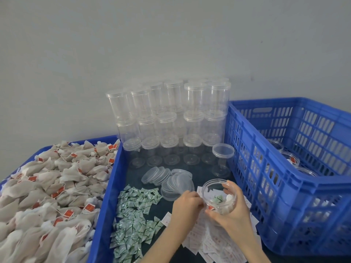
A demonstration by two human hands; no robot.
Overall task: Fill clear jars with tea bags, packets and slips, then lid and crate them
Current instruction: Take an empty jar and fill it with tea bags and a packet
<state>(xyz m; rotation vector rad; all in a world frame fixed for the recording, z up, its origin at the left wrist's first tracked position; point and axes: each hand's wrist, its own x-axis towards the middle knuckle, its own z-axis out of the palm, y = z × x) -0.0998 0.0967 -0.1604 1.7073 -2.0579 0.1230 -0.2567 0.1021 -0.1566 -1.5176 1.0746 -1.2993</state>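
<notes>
The open jar is clear and lidless, tilted toward me, with a green packet, a tea bag and a white slip showing inside; I hold it above the slips on the dark surface, beside the blue crate. My right hand cups it, fingers curled round its wall. My left hand pinches at its rim, fingers bunched.
</notes>
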